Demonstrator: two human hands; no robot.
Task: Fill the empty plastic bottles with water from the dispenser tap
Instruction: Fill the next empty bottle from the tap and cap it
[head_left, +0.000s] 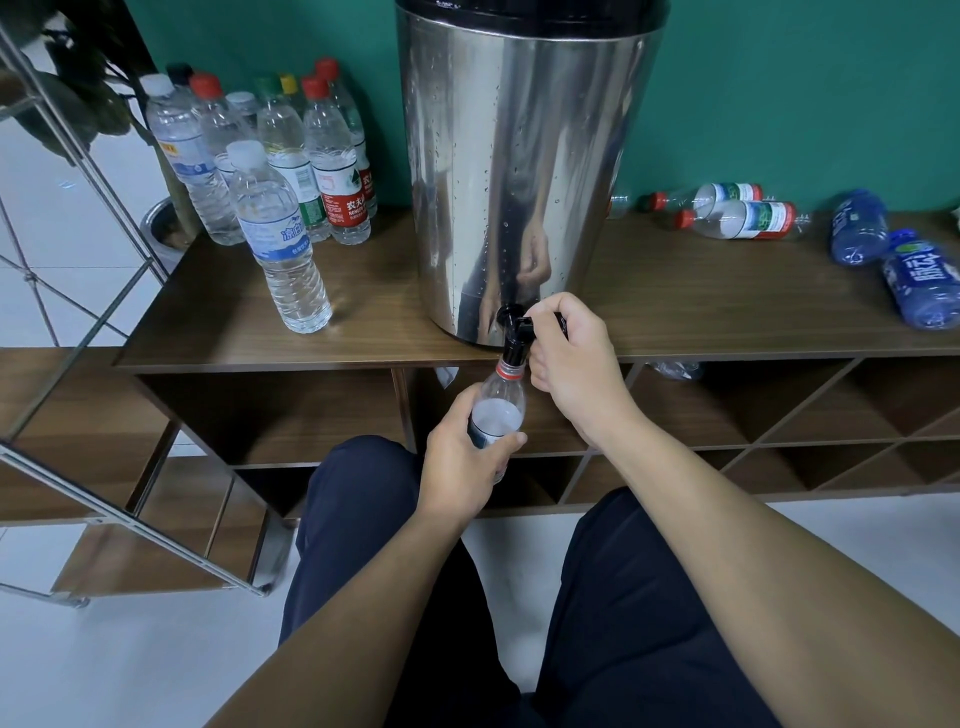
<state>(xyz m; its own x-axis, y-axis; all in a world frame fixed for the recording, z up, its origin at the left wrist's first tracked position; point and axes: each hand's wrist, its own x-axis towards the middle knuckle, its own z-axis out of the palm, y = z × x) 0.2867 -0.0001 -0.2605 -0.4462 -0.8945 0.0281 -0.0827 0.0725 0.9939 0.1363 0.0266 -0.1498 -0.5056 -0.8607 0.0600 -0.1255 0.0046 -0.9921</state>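
Your left hand (464, 457) grips a clear plastic bottle (497, 410) under the black tap (514, 332), your right hand (569, 358) grasps its lever, steel dispenser (519, 171) above

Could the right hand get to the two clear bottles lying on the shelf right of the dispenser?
Probably yes, once free. The right hand now grips the tap lever, and nothing stands on the shelf top between it and the lying bottles. Letting go would stop the tap over the held bottle.
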